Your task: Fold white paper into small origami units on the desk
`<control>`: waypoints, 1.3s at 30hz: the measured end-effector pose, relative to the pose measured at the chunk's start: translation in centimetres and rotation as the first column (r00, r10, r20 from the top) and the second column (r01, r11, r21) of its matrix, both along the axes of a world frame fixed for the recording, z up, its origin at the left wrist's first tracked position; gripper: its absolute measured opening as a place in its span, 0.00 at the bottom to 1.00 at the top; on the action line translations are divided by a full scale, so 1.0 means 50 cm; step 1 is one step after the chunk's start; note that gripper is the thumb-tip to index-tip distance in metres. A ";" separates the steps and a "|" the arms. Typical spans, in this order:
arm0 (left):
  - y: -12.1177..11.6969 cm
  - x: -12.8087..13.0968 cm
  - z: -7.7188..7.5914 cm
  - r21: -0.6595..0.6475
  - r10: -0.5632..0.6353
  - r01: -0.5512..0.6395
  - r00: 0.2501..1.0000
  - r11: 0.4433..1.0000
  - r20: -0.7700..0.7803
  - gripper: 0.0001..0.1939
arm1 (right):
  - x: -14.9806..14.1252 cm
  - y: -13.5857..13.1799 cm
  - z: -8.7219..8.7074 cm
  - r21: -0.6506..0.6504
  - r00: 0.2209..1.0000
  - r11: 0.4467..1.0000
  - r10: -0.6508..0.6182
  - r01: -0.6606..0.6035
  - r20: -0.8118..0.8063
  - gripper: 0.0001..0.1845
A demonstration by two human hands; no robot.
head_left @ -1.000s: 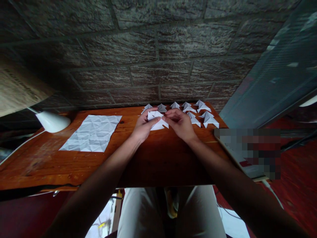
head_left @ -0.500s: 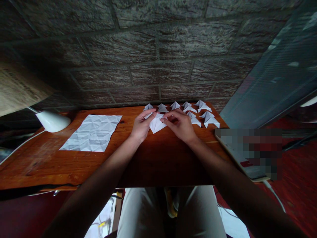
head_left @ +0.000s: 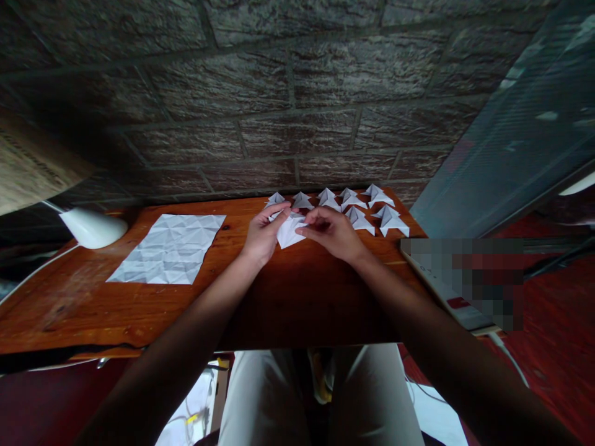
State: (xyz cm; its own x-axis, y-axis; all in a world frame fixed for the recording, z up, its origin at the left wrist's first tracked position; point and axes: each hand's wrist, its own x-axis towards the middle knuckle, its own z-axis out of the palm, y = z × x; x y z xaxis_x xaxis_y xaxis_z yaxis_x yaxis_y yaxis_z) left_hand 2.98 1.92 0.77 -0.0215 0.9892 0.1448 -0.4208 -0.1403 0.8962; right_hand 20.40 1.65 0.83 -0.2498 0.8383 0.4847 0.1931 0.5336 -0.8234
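Between my hands is a small piece of folded white paper [head_left: 289, 233], its point facing me. My left hand [head_left: 263, 235] grips its left side, thumb on top and fingers behind. At its right edge, my right hand [head_left: 333, 232] pinches the paper between thumb and forefinger. Just beyond my hands, several folded paper stars [head_left: 329, 198] stand in a row along the back of the table, partly hidden by my fingers. Two more, one of them a folded paper star [head_left: 391, 220], sit in front of that row on the right.
A creased white sheet [head_left: 170, 249] lies flat on the wooden table [head_left: 79, 303] at left. Behind it stands a lamp with a white base [head_left: 95, 229]. A grey device [head_left: 437, 279], partly blurred out, is by the right edge. A brick wall [head_left: 260, 124] rises behind.
My right hand has shifted slightly left along the paper's right edge, and the paper has tilted a little. The whole view has moved slightly. Both hands keep their grip.
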 end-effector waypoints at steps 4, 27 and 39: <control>0.002 -0.003 -0.001 0.008 0.009 -0.009 1.000 1.000 -0.002 0.19 | 0.003 0.001 0.004 -0.048 0.995 0.995 0.087 -0.089 -0.046 0.17; -0.003 -0.002 0.009 -0.082 -0.038 0.043 0.998 0.996 0.057 0.20 | 0.002 -0.015 0.032 -0.281 0.978 0.941 0.159 -0.191 -0.132 0.21; -0.003 -0.021 0.009 0.153 0.042 0.018 0.922 0.988 -0.384 0.16 | -0.002 -0.012 0.030 -0.364 0.955 0.921 0.029 -0.141 -0.296 0.23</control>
